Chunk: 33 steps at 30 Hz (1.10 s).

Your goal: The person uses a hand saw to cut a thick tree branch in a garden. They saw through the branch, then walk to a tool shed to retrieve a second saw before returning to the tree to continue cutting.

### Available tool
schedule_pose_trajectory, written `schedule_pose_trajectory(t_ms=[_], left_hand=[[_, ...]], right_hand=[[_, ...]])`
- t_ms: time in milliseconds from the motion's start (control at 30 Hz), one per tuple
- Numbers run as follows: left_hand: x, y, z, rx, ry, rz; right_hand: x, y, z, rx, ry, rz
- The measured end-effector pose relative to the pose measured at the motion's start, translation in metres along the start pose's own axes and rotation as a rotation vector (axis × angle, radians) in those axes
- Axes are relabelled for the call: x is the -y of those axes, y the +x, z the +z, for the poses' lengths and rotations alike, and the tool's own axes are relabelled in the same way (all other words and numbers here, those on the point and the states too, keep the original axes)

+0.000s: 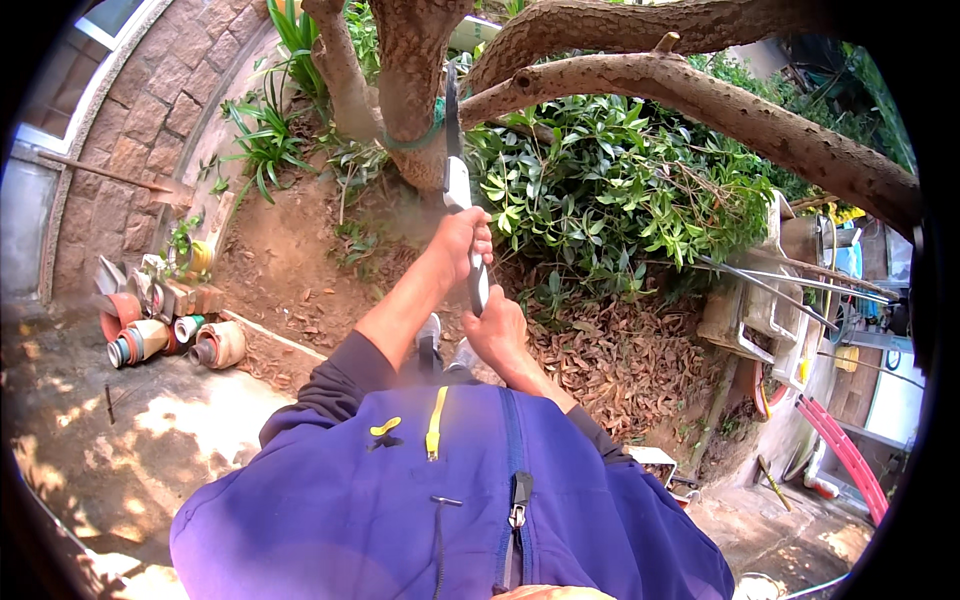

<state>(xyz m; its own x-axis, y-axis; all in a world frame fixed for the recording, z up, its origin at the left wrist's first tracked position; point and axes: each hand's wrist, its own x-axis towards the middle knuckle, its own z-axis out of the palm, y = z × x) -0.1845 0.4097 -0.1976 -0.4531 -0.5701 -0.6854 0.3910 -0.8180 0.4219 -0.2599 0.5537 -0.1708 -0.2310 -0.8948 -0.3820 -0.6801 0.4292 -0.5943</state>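
Note:
A hand saw, perhaps a pruning saw (457,186), points away from me, with a dark, slightly curved blade and a white and grey handle. My left hand (463,243) is wrapped round the handle below the blade. Nearer to me, my right hand (497,325) is closed at the handle's lower end. The blade stands in front of a tree trunk (410,75) and overlaps it; whether it touches the bark I cannot tell. Round the trunk runs a green band (432,130).
Thick branches (690,85) stretch to the right above a leafy green shrub (610,190). Dry leaves (640,375) cover the soil. Rolled hoses (140,342) lie on paving at the left, beside a stone wall (140,120). Metal rods (780,285) stick out at the right.

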Motion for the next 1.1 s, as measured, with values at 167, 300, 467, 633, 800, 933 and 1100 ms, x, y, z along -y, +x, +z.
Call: schedule_pose_trajectory(t_ms=[167, 300, 467, 633, 800, 933, 1100], left_hand=[[-0.026, 0.025, -0.002, -0.004, 0.026, 0.042], [-0.011, 0.012, 0.001, -0.090, 0.113, 0.095], [0.027, -0.013, -0.003, -0.071, 0.049, 0.050], [-0.015, 0.011, 0.008, -0.046, 0.049, 0.077], [-0.031, 0.028, 0.007, -0.047, 0.115, 0.121], [0.029, -0.012, 0.000, -0.142, 0.116, 0.096], [0.030, -0.004, 0.003, -0.144, 0.063, 0.097]], right_hand=[[0.007, 0.032, 0.009, -0.075, -0.025, -0.053], [0.001, 0.020, 0.015, -0.080, 0.121, -0.056], [-0.026, -0.017, 0.024, -0.037, 0.059, -0.030], [-0.006, 0.027, 0.015, -0.102, 0.031, -0.076], [0.002, 0.049, 0.024, -0.159, 0.073, -0.105], [-0.034, -0.013, 0.038, -0.147, 0.091, -0.068], [-0.038, -0.006, 0.030, -0.126, 0.074, -0.060]])
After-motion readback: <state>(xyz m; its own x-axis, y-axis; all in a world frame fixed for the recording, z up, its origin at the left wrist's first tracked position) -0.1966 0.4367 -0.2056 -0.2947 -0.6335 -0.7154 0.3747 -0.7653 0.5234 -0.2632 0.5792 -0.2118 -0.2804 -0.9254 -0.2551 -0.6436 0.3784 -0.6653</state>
